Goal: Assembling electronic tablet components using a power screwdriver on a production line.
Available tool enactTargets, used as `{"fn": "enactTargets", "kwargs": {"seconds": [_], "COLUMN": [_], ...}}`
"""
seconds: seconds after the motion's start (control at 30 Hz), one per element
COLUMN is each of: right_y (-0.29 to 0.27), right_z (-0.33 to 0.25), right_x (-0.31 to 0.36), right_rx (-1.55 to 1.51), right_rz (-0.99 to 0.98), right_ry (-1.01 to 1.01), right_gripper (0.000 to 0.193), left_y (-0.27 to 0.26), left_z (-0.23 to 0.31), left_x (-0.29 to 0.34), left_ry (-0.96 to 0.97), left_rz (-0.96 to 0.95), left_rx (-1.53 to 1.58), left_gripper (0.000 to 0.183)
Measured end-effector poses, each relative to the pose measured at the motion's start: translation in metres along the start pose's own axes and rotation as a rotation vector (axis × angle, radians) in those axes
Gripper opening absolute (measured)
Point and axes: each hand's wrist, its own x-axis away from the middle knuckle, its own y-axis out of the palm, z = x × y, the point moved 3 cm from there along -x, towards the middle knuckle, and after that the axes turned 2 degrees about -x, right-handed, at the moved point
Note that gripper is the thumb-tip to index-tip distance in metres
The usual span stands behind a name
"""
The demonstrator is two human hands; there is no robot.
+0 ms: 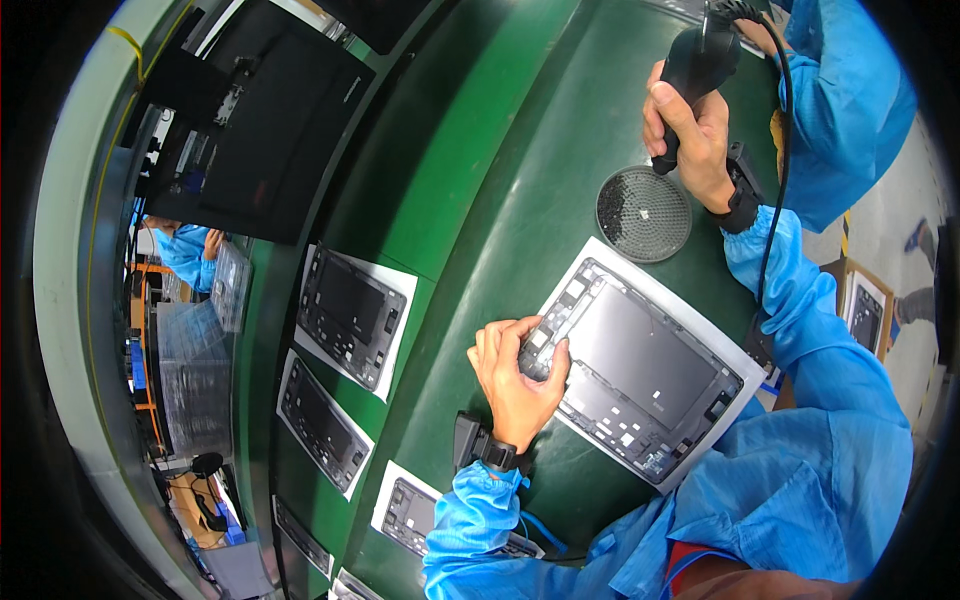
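On the green bench [545,200], in front of the person, a grey tablet shell [650,345] lies inner side up on a white sheet [592,246], probably to spare its outer face. The left hand [520,380], fingers curled, pinches its left edge, seemingly for steadiness. Farther out, the right hand [695,130], arm outstretched, grasps a black corded driver [698,62], tip down near the rim of a round dish [665,220], apparently placed within reach
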Motion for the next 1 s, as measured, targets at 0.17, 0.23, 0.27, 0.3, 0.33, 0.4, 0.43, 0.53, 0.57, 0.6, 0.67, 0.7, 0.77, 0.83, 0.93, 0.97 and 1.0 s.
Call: {"fn": "enactTargets", "kwargs": {"seconds": [0.17, 0.23, 0.27, 0.3, 0.33, 0.4, 0.43, 0.53, 0.57, 0.6, 0.67, 0.7, 0.77, 0.83, 0.93, 0.97, 1.0], "right_y": [0.0, 0.0, 0.001, 0.001, 0.002, 0.003, 0.003, 0.002, 0.002, 0.002, 0.006, 0.009, 0.014, 0.029, 0.099, 0.117, 0.127], "right_z": [-0.001, -0.001, -0.001, -0.002, -0.003, -0.003, -0.003, -0.005, -0.005, -0.005, -0.007, -0.011, -0.025, -0.043, -0.06, -0.058, -0.054], "right_x": [0.0, 0.0, 0.0, 0.001, 0.003, 0.003, 0.002, 0.004, 0.005, 0.005, 0.006, 0.007, 0.007, 0.015, 0.047, 0.058, 0.068], "right_rx": [0.012, 0.017, 0.024, 0.024, 0.016, 0.004, 0.034, 0.064, 0.061, 0.059, 0.075, 0.066, 0.212, -0.064, -0.115, -0.138, -0.162], "right_rz": [-0.01, -0.017, -0.024, -0.025, -0.012, 0.0, -0.017, -0.036, -0.04, -0.043, -0.06, -0.068, 0.003, -0.103, -0.162, -0.219, -0.272], "right_ry": [-0.015, -0.031, -0.045, -0.044, -0.037, -0.026, -0.052, -0.075, -0.07, -0.07, -0.099, -0.094, -0.125, -0.176, -0.048, -0.017, 0.021], "right_gripper": [0.022, 0.022, 0.022, 0.022, 0.022, 0.022, 0.022, 0.022, 0.021, 0.021, 0.021, 0.021, 0.021, 0.026, 0.03, 0.031, 0.031], "left_y": [0.002, 0.001, 0.001, 0.001, 0.001, 0.001, 0.001, 0.002, 0.001, 0.001, 0.001, 0.001, 0.003, 0.005, 0.006, 0.006, 0.008], "left_z": [-0.002, -0.001, -0.001, -0.001, -0.002, -0.003, -0.003, -0.003, -0.004, -0.003, -0.005, -0.005, -0.007, -0.007, -0.014, -0.017, -0.017], "left_x": [-0.001, -0.001, -0.001, -0.001, -0.001, -0.001, 0.0, 0.001, 0.001, 0.002, 0.004, 0.004, 0.004, 0.003, 0.004, 0.005, 0.005], "left_ry": [0.005, 0.005, 0.004, 0.004, 0.005, 0.006, 0.009, 0.004, 0.001, 0.004, -0.002, 0.023, 0.058, 0.056, 0.044, 0.031, 0.027], "left_rz": [0.01, 0.01, 0.011, 0.009, 0.006, 0.009, 0.012, 0.013, 0.016, 0.016, 0.02, 0.036, 0.059, 0.071, 0.113, 0.123, 0.123], "left_rx": [0.007, 0.009, 0.01, 0.012, 0.014, 0.014, 0.014, 0.027, 0.026, 0.028, 0.024, 0.019, 0.021, 0.064, 0.073, 0.086, 0.088], "left_gripper": [0.036, 0.036, 0.036, 0.036, 0.036, 0.036, 0.036, 0.036, 0.036, 0.036, 0.036, 0.036, 0.035, 0.033, 0.028, 0.027, 0.027]}}
